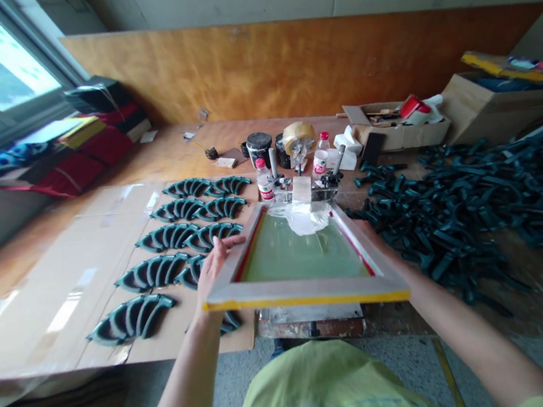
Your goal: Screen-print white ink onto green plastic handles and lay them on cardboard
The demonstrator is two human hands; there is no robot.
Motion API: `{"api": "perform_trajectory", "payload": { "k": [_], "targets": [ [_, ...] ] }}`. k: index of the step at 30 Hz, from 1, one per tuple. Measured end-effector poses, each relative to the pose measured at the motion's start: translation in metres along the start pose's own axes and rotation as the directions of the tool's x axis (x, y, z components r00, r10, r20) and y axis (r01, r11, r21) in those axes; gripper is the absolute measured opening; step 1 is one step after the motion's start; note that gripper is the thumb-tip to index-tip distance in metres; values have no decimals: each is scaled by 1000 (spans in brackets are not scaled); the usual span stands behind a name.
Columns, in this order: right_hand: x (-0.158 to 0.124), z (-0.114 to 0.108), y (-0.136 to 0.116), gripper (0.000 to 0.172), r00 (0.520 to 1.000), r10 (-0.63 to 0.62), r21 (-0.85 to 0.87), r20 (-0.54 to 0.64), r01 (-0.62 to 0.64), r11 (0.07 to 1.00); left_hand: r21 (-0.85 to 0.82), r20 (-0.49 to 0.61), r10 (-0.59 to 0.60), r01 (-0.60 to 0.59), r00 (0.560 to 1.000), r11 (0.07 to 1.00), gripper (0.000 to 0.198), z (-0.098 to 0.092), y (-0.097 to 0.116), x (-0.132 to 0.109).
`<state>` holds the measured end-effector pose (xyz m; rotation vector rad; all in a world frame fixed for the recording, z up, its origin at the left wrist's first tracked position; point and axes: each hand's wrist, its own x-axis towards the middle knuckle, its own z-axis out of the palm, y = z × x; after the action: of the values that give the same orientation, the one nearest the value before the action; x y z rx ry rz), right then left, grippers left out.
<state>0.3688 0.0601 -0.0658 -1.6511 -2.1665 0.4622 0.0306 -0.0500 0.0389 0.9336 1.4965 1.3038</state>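
Note:
A screen-printing frame [305,296] with a greenish mesh is tilted up in front of me, its far end at a metal clamp [301,192]. My left hand [215,263] is at the frame's left side, fingers extended and apart. Some fingertips reach the frame's edge, and what lies behind it is hidden. My right hand [366,229] is at the opposite side, mostly covered by the frame, so its grip does not show. Rows of curved dark-green plastic parts [133,317] lie on cardboard near my left hand. To the right spreads a heap of similar dark parts [421,229].
Behind the clamp stand two red-capped bottles [264,181], a black tub [260,148] and a tape roll [298,136]. Cardboard boxes [403,134] sit at the back right. Red-sided boxes [65,172] lie by the window. A wooden board [283,67] lines the back.

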Motion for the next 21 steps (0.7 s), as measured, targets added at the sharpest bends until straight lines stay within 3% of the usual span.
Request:
{"api": "perform_trajectory", "payload": {
  "k": [2, 5, 7, 9, 12, 15, 17, 21],
  "targets": [
    [14, -17, 5, 37, 996, 38, 66, -79, -33, 997, 39, 70, -154, 151, 986, 988, 64, -10, -32, -16],
    [43, -24, -21, 46, 981, -81, 92, -178, 98, 991, 56, 124, -279, 274, 952, 960, 87, -15, -85, -23],
    [63, -18, -50, 58, 963, -211, -33, -166, 208, 978, 95, 96, -291, 282, 952, 955, 95, -14, -113, -20],
    [79, -11, -76, 56, 960, -267, -174, -89, 249, 953, 133, 71, -276, 265, 959, 955, 94, -12, -131, -15],
    [90, 0, -96, 32, 972, -215, -280, 94, 233, 931, 159, 77, -275, 260, 958, 952, 88, -11, -140, -11],
    [80, 7, -93, 13, 962, -184, -295, 203, 239, 925, 185, 66, -285, 269, 956, 945, 82, -12, -141, -12],
    [62, 10, -84, 13, 935, -278, -272, 221, 333, 903, 186, 52, -292, 278, 955, 942, 81, -13, -142, -14],
    [23, 2, -67, 24, 821, -501, -170, 275, 554, 815, 174, 53, -300, 287, 952, 942, 77, -12, -145, -15]
  ]
}}
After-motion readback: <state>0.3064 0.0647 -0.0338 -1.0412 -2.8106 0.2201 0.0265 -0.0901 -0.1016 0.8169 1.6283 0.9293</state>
